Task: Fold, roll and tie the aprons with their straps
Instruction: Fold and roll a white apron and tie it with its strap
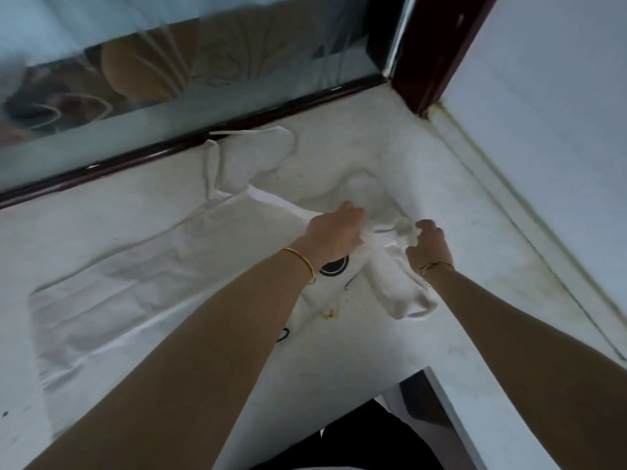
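A white apron (142, 266) with black printed marks lies spread flat across a white counter (441, 205). Its neck strap (237, 144) loops toward the back edge by the window. My left hand (334, 237) grips bunched white cloth at the apron's upper right part. My right hand (429, 247), fingers curled, pinches white fabric at the top of a rolled white apron bundle (402, 286) that lies just right of the flat apron. Both wrists wear thin gold bangles.
A dark wooden window frame (190, 147) with frosted patterned glass (169, 56) runs along the counter's back edge. A white wall (559, 130) closes the right side. The counter's front edge (451, 418) drops off at the lower right, with dark floor below.
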